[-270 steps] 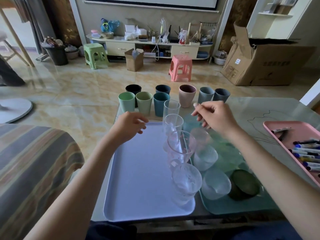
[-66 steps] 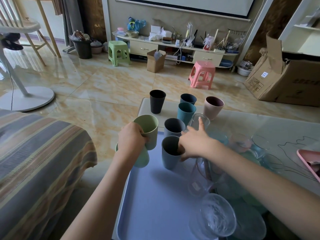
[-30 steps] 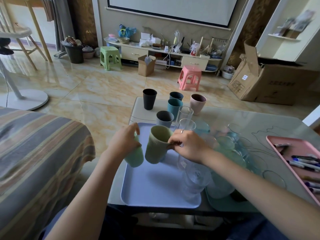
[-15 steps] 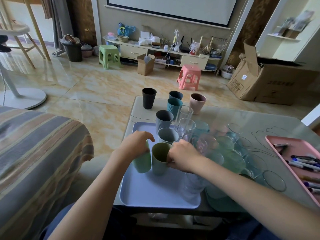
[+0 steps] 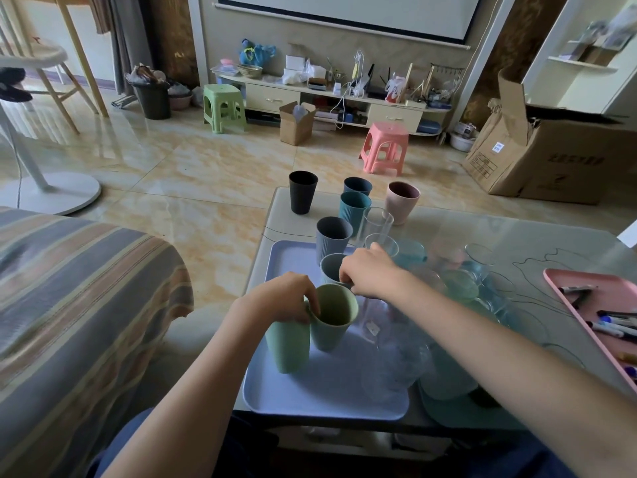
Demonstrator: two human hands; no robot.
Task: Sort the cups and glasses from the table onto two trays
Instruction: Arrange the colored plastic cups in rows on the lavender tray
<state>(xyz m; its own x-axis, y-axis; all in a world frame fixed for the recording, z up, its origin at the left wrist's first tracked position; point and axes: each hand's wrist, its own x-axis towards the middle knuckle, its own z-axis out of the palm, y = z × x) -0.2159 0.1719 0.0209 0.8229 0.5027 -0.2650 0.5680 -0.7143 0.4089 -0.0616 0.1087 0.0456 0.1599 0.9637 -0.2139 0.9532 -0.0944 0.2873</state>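
Observation:
Two green cups stand side by side on the lavender tray: a mint cup and an olive cup. My left hand grips the mint cup's top, with a finger hooked over the olive cup's rim. Just behind, my right hand pinches the rim of a grey-blue cup on the tray. A grey ribbed cup stands at the tray's far edge. Black, dark blue, teal and pink cups stand on the table beyond. Clear glasses crowd the teal tray.
A pink tray with markers lies at the table's right edge. A striped sofa arm is close on the left. Beyond the table's far edge are tiled floor, a pink stool and a cardboard box.
My right hand left the olive cup and moved back to the grey-blue cup's rim. My left hand now also touches the olive cup's rim. The camera moved slightly closer.

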